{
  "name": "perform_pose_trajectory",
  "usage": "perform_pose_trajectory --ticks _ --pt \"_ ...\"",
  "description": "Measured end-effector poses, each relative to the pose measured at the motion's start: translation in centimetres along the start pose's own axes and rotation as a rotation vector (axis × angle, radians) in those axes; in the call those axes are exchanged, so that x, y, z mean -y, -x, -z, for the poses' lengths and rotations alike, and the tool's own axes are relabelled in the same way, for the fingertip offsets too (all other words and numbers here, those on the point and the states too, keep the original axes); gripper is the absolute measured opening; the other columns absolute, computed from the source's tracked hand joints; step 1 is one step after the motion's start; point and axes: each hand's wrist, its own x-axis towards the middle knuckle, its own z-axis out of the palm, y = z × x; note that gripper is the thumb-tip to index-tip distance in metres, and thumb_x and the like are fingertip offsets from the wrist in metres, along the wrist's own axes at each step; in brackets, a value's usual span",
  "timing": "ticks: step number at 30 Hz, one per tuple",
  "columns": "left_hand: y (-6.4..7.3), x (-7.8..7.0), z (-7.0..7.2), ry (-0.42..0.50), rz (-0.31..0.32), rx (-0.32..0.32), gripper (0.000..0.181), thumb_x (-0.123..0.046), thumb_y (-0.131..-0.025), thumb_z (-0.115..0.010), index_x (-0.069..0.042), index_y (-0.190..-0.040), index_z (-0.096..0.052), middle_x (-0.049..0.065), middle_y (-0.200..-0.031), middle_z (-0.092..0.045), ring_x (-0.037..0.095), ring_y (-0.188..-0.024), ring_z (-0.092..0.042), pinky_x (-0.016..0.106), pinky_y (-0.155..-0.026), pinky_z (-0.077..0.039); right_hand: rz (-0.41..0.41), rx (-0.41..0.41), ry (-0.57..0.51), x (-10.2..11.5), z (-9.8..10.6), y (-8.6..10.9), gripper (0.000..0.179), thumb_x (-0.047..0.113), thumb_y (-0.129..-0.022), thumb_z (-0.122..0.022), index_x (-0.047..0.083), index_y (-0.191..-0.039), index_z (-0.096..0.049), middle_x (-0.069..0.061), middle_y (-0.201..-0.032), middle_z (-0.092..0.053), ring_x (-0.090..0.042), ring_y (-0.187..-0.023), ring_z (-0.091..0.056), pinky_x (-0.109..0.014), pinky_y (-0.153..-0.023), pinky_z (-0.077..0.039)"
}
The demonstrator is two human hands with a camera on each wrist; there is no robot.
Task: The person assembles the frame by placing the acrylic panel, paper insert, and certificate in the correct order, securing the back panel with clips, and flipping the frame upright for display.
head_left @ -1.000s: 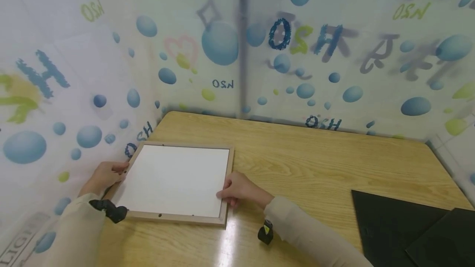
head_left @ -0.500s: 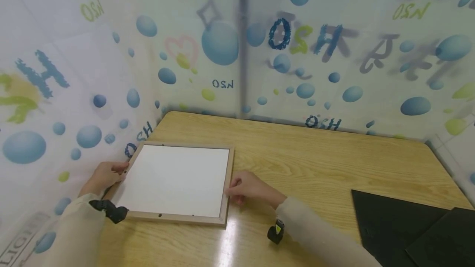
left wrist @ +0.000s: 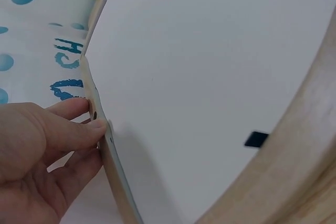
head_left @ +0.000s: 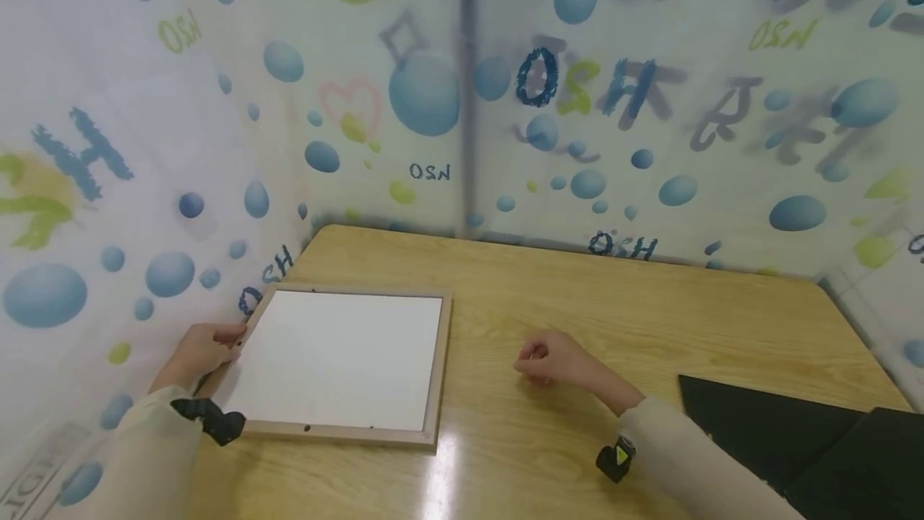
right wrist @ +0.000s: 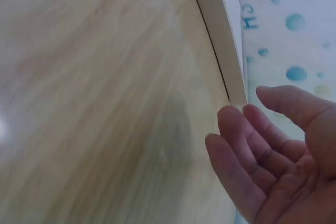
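Note:
A light wooden picture frame (head_left: 375, 437) with a white sheet (head_left: 339, 359) inside it lies on the left part of the table. Small dark tabs, such as this black tab (left wrist: 257, 139), sit along its inner edges. My left hand (head_left: 202, 350) holds the frame's left side, and in the left wrist view the thumb (left wrist: 95, 127) presses on the rim while other fingers touch its outer side. Right of the frame and apart from it, my right hand (head_left: 556, 358) hovers over the table with loosely bent fingers (right wrist: 231, 169) and nothing in them.
Black flat panels (head_left: 758, 416) overlap at the table's right front. The wooden table (head_left: 577, 295) meets a patterned wall covering (head_left: 621, 6) at the back, and another patterned wall (head_left: 144, 223) stands close to the frame's left side.
My right hand has let go of the frame's right side and moved right, away from it. The left hand keeps its place on the frame. The head view has tilted slightly.

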Motion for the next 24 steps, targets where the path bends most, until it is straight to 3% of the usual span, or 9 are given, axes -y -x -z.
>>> perform_pose_trajectory --ticks 7,16,24 --pt "0.1 0.2 0.0 0.01 0.031 -0.011 0.052 0.007 -0.081 -0.056 0.014 -0.128 -0.035 0.037 -0.131 -0.034 0.052 -0.118 -0.032 0.06 -0.096 -0.029 -0.01 -0.023 -0.031 -2.1 3.9 2.9 0.027 0.018 -0.088 -0.06 -0.007 -0.101 -0.06 -0.014 -0.079 -0.063 -0.023 -0.063 -0.057 -0.032 -0.053 -0.05" --pt "-0.3 1.3 -0.1 -0.01 0.021 -0.015 0.052 0.007 -0.08 -0.057 0.014 -0.127 -0.036 0.037 -0.13 -0.035 0.052 -0.117 -0.033 0.06 -0.096 -0.029 -0.057 -0.086 -0.028 -4.7 8.2 7.0 0.038 0.018 -0.09 -0.057 -0.014 -0.112 -0.052 -0.018 -0.084 -0.061 -0.03 -0.07 -0.06 -0.035 -0.055 -0.052" --pt "0.1 1.2 0.0 -0.004 0.02 -0.001 0.052 0.006 -0.08 -0.056 0.016 -0.127 -0.035 0.037 -0.13 -0.034 0.053 -0.117 -0.032 0.059 -0.095 -0.03 -0.177 -0.191 0.06 -7.8 12.4 12.4 0.046 0.022 -0.092 -0.055 -0.012 -0.121 -0.047 -0.018 -0.095 -0.062 -0.025 -0.078 -0.062 -0.037 -0.064 -0.054"
